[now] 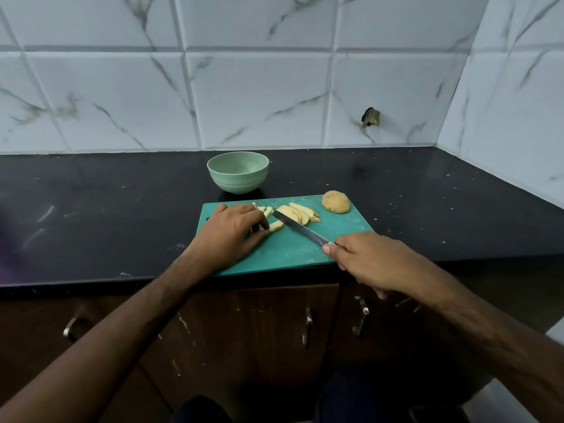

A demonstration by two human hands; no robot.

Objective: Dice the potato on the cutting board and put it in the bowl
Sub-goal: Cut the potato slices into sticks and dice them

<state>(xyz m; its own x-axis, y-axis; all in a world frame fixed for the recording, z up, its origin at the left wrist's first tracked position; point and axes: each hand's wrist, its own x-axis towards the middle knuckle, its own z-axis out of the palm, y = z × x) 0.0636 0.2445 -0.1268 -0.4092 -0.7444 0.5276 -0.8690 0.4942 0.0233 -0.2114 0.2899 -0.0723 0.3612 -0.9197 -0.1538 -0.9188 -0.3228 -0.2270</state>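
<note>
Green cutting board (305, 254) lies at the near edge of a black counter (91, 215). On it the left hand (227, 232) pinches a potato piece (276, 226) with curled fingers, left of fanned slices (300, 212). The right hand (370, 259) grasps a knife (300, 228), its blade angled over the slices. An uncut potato half (335, 202) sits at the board's far right corner; the pale green bowl (238, 171) stands just beyond the board.

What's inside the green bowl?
The bowl looks empty: only its bare green inner wall shows. Its very bottom is hidden behind the near rim, so that part cannot be seen.
</note>
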